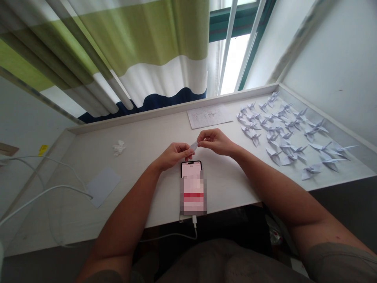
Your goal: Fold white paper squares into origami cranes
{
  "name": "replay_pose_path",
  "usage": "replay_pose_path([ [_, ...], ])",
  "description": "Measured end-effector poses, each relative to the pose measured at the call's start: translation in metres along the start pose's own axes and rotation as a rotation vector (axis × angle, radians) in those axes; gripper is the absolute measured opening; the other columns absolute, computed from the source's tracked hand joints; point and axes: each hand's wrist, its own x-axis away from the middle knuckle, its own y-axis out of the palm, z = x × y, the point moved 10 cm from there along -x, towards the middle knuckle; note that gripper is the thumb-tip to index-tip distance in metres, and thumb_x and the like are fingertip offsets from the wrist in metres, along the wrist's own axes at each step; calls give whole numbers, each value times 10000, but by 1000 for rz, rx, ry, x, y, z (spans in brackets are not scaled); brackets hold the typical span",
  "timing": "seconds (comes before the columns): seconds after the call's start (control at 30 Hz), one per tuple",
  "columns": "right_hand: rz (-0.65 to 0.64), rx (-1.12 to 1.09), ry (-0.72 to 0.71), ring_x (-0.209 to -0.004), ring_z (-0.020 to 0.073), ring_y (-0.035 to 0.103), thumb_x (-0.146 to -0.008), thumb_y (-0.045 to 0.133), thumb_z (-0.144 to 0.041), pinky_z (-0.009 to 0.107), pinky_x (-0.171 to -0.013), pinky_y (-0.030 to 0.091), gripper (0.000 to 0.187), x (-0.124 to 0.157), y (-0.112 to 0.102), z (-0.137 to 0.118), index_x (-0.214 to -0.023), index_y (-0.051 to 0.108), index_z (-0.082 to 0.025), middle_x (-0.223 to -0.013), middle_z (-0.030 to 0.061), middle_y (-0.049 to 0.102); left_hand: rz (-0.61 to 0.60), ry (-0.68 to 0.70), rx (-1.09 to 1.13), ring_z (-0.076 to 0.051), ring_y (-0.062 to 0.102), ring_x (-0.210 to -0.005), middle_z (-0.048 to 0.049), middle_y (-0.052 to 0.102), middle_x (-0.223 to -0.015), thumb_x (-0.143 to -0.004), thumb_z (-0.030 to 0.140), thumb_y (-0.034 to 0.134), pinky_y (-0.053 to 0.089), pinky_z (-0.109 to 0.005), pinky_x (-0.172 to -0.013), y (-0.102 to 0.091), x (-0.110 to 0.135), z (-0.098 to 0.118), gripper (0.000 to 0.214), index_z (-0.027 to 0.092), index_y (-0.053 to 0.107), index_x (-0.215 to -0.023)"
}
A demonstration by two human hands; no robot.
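Note:
Between my two hands is a small folded piece of white paper, held just beyond the top of a phone. My left hand pinches its left side with thumb and fingers. My right hand grips the paper's upper right tip, fingers curled. Part of the paper is hidden by the fingers, so its full shape cannot be made out. Directly below lies the phone, screen up and partly blurred, with a white charging plug in its lower end. Several folded white paper cranes stand grouped on the right of the desk.
A printed booklet lies near the desk's back ledge. On the left are crumpled white tissue and a flat white paper sheet, with a white cable reaching over it. A striped curtain hangs behind the desk.

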Motion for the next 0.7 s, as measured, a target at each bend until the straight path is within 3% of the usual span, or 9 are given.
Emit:
replay_pose_path([
  [0.4, -26, 38, -59, -755, 165, 697, -835, 868, -483, 333, -743, 553, 317, 1, 1, -7, -796, 770, -185, -783, 34, 779, 44, 45, -9, -115, 559, -645, -36, 702, -741, -871, 551, 828, 464, -270, -660, -3, -1, 3, 418, 141, 759, -835],
  [0.7, 31, -34, 12, -772, 168, 716, -858, 851, -505, 334, -763, 579, 353, -2, -2, 10, -857, 765, -163, -788, 41, 771, 200, 94, -89, -128, 593, -674, -40, 710, -738, -852, 548, 842, 490, -283, -697, -15, -1, 7, 415, 145, 759, -802],
])
